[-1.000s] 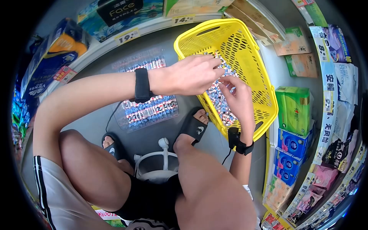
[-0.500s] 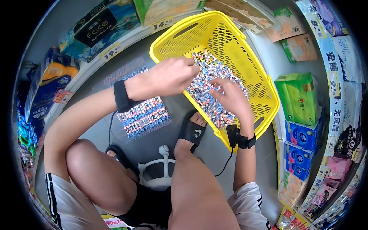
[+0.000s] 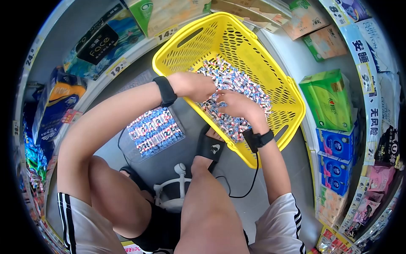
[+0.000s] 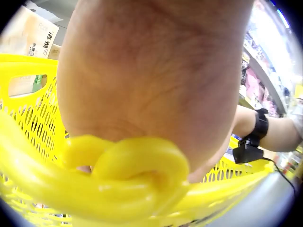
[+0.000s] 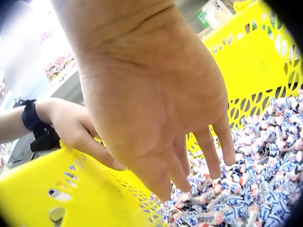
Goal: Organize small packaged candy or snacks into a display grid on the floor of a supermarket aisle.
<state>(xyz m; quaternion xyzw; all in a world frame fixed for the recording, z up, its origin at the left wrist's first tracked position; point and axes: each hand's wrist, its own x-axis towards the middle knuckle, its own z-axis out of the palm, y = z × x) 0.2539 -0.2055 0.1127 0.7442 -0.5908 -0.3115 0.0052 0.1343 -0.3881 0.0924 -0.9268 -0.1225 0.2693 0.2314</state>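
Observation:
Wrapped candies [image 3: 243,82] in blue, white and red lie heaped in a yellow plastic basket [image 3: 292,95]. In the head view my left hand [image 3: 195,86] reaches over the basket's near left rim, its fingertips hidden down among the candies. The left wrist view shows only the heel of that palm above the yellow rim [image 4: 142,179]. Close beside it, my right hand [image 3: 237,104] is inside the basket over the pile. Its fingers [image 5: 208,151] point down, spread and fairly straight, with the tips at the candies in the right wrist view.
Left of the basket, a clear plastic tray [image 3: 179,137] holds rows of the same candies on the floor. A sandalled foot [image 3: 210,148] and a white stool base [image 3: 179,182] are close by. Shelves with tissue packs [image 3: 325,99] curve around.
The basket and tray shift left in the view as the head turns. Both hands move lower into the basket and closer together, and the left fingers pass from above the rim to the candies.

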